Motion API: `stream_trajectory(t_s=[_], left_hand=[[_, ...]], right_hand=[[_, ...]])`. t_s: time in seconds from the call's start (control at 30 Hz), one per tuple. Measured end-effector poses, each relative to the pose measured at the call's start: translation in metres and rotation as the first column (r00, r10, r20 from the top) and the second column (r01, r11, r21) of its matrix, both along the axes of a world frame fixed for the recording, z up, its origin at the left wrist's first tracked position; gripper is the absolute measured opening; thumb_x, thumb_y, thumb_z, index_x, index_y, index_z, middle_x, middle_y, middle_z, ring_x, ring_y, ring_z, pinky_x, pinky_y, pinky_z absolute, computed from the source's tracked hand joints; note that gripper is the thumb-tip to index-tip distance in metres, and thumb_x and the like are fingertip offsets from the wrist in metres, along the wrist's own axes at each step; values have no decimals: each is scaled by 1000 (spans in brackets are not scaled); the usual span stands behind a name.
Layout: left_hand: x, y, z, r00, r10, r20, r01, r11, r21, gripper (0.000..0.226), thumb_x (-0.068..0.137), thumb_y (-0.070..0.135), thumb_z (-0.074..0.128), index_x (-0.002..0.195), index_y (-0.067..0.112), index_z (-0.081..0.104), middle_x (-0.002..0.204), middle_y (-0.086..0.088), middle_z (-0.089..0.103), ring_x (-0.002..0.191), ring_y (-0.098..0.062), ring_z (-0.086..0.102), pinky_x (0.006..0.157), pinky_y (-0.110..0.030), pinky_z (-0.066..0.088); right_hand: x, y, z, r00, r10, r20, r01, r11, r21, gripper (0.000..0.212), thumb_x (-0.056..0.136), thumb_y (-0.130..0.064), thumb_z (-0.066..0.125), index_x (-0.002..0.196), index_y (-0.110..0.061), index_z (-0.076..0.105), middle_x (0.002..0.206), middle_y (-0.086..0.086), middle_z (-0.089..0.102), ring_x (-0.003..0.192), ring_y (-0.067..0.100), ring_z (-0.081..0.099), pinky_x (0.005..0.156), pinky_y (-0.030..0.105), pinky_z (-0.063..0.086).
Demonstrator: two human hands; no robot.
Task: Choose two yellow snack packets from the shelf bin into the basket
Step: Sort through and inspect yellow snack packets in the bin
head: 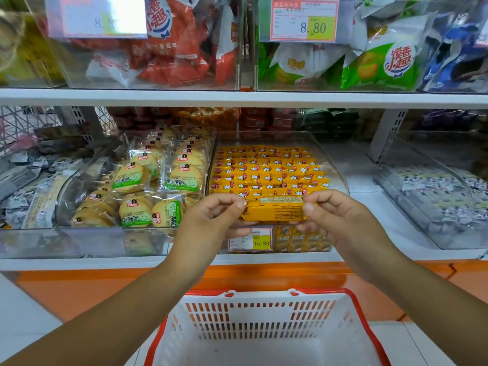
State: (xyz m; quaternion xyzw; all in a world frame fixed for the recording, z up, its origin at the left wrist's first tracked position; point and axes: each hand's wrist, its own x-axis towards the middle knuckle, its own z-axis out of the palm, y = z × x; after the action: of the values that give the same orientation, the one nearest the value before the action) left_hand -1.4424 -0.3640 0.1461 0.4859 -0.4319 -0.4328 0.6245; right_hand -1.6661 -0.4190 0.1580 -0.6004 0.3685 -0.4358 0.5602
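Note:
A yellow snack packet is held level between both hands, its printed back facing me. My left hand pinches its left end and my right hand pinches its right end. It hovers just in front of the clear shelf bin, which holds several rows of the same yellow packets. Below the hands stands a white basket with a red rim; the part of its inside that shows holds nothing.
To the left, a clear bin of round biscuit packs adjoins the yellow bin. A bin of black-and-white packets lies to the right. A price tag reading 15.80 hangs under the hands. The upper shelf carries red and green snack bags.

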Motion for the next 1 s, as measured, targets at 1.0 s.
stream_trajectory(t_s=[1.0], left_hand=[[8, -6, -6, 925, -117, 360, 107, 993, 50, 22, 89, 29, 64, 79, 10, 70, 70, -7, 73, 58, -17, 70, 51, -23, 54]], right_hand=[[-2, -8, -2, 997, 50, 65, -56, 995, 84, 31, 75, -33, 72, 82, -11, 52, 88, 10, 76, 92, 34, 74, 71, 31, 63]])
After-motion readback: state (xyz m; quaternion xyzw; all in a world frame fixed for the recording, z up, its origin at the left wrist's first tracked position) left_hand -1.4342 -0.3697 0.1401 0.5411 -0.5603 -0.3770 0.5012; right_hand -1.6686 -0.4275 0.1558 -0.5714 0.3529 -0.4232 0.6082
